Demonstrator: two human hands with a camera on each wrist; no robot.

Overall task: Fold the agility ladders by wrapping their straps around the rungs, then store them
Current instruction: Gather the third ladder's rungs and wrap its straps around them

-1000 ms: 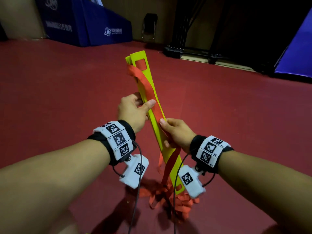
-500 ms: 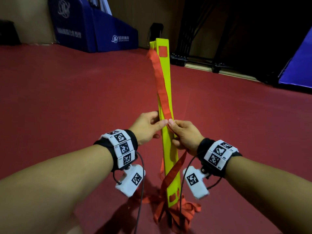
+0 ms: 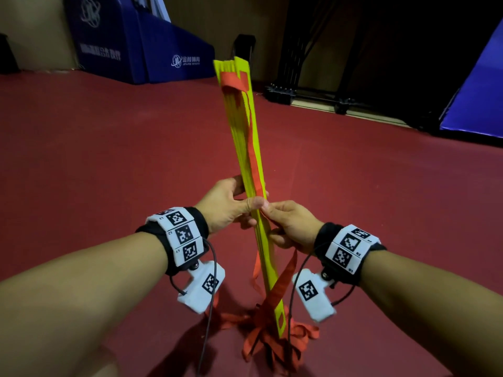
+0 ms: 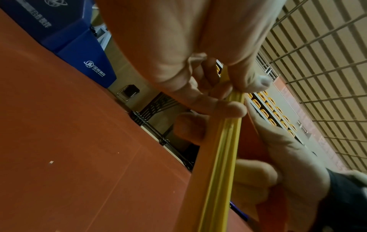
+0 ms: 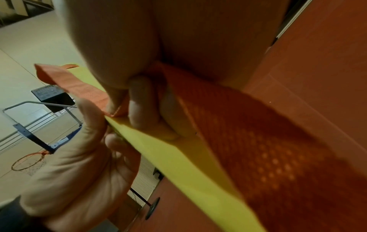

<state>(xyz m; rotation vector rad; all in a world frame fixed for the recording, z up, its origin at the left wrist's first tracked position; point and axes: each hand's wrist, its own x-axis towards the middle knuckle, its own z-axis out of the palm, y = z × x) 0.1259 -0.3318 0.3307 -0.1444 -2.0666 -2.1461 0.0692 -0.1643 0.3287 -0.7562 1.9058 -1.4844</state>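
Keep your left hand (image 3: 226, 205) tight around the middle of the yellow rungs (image 3: 245, 148), standing up on the red floor (image 3: 109, 159), while your right hand (image 3: 291, 227) pinches the red strap (image 3: 254, 170); pull it snug as you wrap.

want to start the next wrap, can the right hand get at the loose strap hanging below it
Probably yes: the right hand already pinches the red strap against the yellow rungs, and the slack below looks unobstructed.
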